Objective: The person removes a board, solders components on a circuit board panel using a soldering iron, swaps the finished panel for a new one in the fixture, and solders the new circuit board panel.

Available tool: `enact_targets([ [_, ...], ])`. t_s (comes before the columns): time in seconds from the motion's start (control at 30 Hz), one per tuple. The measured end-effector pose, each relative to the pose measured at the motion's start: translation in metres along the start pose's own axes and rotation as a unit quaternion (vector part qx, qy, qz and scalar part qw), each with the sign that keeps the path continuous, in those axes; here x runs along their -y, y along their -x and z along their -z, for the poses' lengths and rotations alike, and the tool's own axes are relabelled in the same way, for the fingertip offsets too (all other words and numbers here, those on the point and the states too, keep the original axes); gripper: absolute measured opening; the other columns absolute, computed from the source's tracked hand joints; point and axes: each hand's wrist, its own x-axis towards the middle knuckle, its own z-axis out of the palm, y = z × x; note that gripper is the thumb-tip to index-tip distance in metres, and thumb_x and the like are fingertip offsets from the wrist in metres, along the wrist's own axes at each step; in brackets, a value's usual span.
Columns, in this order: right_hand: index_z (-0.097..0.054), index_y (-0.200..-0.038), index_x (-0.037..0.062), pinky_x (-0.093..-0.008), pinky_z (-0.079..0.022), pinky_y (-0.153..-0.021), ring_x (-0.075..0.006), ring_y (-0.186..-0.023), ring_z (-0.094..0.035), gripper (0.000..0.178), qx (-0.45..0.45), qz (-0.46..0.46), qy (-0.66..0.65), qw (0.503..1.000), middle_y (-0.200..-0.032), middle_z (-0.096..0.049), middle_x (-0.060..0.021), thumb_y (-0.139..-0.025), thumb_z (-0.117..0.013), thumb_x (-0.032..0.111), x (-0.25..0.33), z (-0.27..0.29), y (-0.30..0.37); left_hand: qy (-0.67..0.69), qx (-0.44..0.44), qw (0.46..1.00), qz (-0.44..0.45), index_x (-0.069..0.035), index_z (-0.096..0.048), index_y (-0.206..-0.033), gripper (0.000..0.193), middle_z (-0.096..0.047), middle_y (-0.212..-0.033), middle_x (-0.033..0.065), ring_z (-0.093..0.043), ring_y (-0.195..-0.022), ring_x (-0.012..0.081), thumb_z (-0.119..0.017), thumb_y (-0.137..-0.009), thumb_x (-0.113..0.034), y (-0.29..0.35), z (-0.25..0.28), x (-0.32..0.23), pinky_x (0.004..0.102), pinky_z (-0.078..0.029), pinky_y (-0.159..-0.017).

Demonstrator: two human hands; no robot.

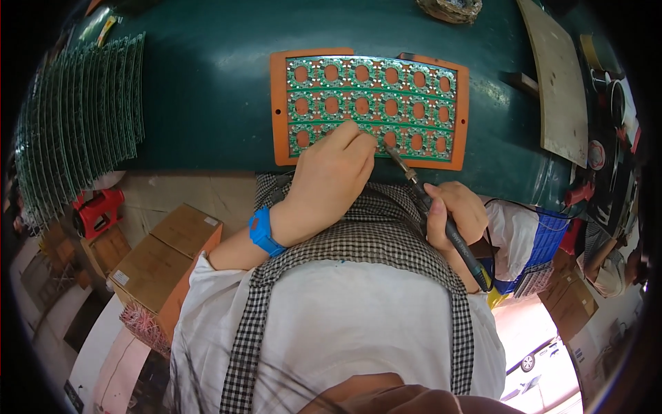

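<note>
A green circuit board panel with rows of round cut-outs lies in an orange frame on the dark green table. My left hand, with a blue watch on its wrist, rests on the panel's near edge, fingers pinched together; whether it holds anything between them is hidden. In my right hand I grip a black soldering iron, its metal tip touching the panel's near row just right of my left fingers.
A fanned stack of green boards lies at the table's left. A beige board lies at the right, a tip-cleaner pad at the far edge. Cardboard boxes and a red tool sit on the floor.
</note>
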Motion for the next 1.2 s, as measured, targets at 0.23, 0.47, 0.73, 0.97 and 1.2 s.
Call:
enact_targets([
  [0.23, -0.064, -0.074, -0.0033, -0.0298, -0.048, -0.048, -0.0228, -0.051, -0.06, 0.007, -0.021, -0.029, -0.005, 0.999, -0.062, -0.061, -0.0116, -0.074, -0.06, 0.002, 0.0, 0.004, -0.003, -0.061, -0.029, 0.998, -0.015, -0.005, -0.062, -0.083, 0.008, -0.054, -0.077, 0.005, -0.057, -0.064, 0.0214, -0.065, -0.077, -0.002, -0.007, 0.008, -0.001, 0.0309, -0.045, -0.054],
  [0.47, -0.067, -0.081, -0.0027, -0.0298, -0.05, -0.052, -0.0231, -0.055, -0.062, 0.01, 0.004, -0.064, 0.027, 0.998, -0.066, -0.064, -0.0124, -0.073, -0.062, 0.002, -0.005, -0.001, -0.026, -0.045, -0.061, 0.997, -0.009, -0.004, -0.061, -0.09, 0.014, -0.055, -0.079, 0.0073, -0.057, -0.065, 0.0221, -0.065, -0.077, -0.002, -0.027, 0.002, 0.01, 0.0323, -0.046, -0.056],
  [0.73, -0.066, -0.08, -0.0023, -0.0291, -0.051, -0.053, -0.0223, -0.056, -0.063, 0.009, 0.027, -0.071, 0.017, 0.997, -0.067, -0.064, -0.012, -0.074, -0.062, 0.002, -0.008, -0.001, -0.027, -0.054, -0.041, 0.998, -0.015, -0.005, -0.064, -0.086, 0.008, -0.055, -0.079, 0.0055, -0.057, -0.064, 0.0219, -0.065, -0.078, -0.003, -0.029, 0.003, 0.008, 0.0321, -0.046, -0.056],
  [0.97, -0.066, -0.079, -0.0034, -0.0289, -0.052, -0.057, -0.0232, -0.06, -0.064, 0.008, -0.012, -0.106, 0.032, 0.994, -0.069, -0.065, -0.0135, -0.074, -0.061, 0.0, -0.012, -0.004, -0.048, -0.061, -0.084, 0.994, 0.024, -0.005, -0.064, -0.089, 0.01, -0.057, -0.082, 0.0061, -0.058, -0.063, 0.0226, -0.065, -0.079, -0.005, -0.054, 0.006, 0.015, 0.0316, -0.047, -0.059],
  [1.2, -0.068, -0.083, -0.0028, -0.0282, -0.052, -0.057, -0.0218, -0.059, -0.064, 0.012, 0.012, -0.091, 0.035, 0.995, -0.069, -0.066, -0.0124, -0.072, -0.065, 0.0, -0.016, -0.011, -0.054, -0.056, -0.083, 0.994, -0.033, -0.006, -0.057, -0.085, 0.01, -0.05, -0.082, 0.0068, -0.058, -0.07, 0.0226, -0.063, -0.077, -0.005, -0.058, -0.002, 0.023, 0.0342, -0.048, -0.054],
])
